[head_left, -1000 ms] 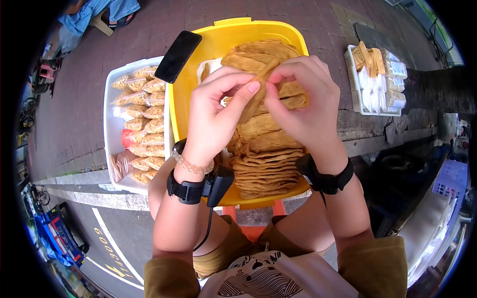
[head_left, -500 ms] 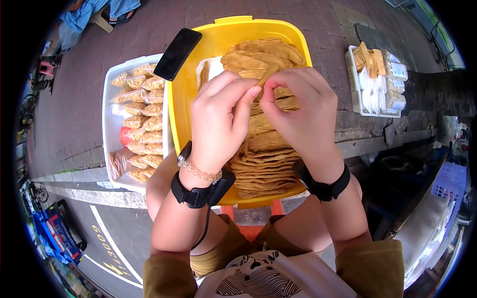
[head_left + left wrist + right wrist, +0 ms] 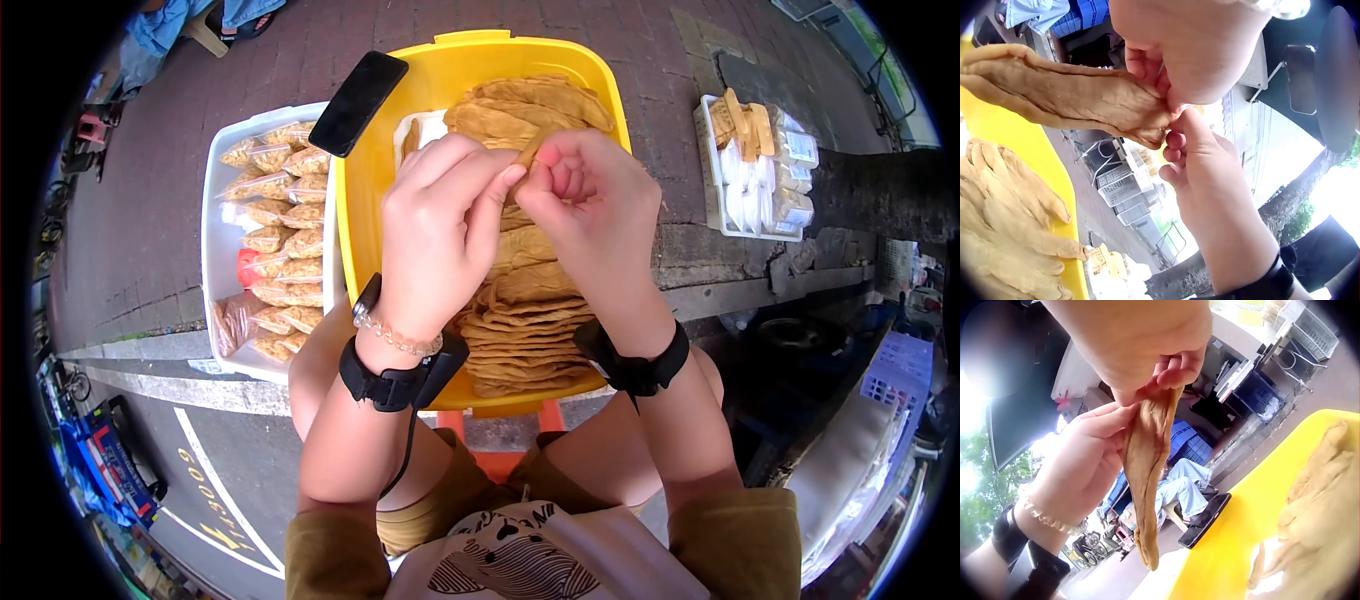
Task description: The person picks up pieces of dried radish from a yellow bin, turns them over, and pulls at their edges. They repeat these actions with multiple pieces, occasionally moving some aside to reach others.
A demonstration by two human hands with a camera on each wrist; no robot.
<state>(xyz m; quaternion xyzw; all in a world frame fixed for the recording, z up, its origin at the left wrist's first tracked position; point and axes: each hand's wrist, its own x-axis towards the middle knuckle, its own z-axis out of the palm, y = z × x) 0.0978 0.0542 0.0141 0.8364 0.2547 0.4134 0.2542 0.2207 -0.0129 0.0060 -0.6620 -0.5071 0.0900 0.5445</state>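
Closest in sits the person's white-fronted shirt point(image 3: 500, 570), printed with a dark drawing and set off by olive sleeves point(image 3: 335, 555), above olive-brown shorts. Black wrist straps circle both forearms, and a beaded bracelet point(image 3: 400, 338) sits just beside the left one. Beyond them, over a yellow tub point(image 3: 364, 220), the two hands meet at one end of a brown strip of food point(image 3: 1079, 90). The left hand point(image 3: 440, 215) pinches that end between thumb and fingers, and the right hand point(image 3: 600, 200) pinches it just beside, its other fingers curled in. The strip is up in the air above the tub, its long part reaching away from the fingertips; the left wrist view shows its edges rolled inward. Below, a pile of similar strips point(image 3: 530, 340) lies inside the tub in overlapping layers. A black phone point(image 3: 358, 104) rests across the tub's rim. Beside the tub, on the person's left, a white tray point(image 3: 216, 260) holds rows of clear bags of golden snacks point(image 3: 270, 186). Well apart on the right, a white basket point(image 3: 712, 185) carries packaged goods. Farther off are a tree trunk point(image 3: 890, 190), a seated person's blue-trousered legs point(image 3: 1182, 484) and blue crates point(image 3: 1192, 449).
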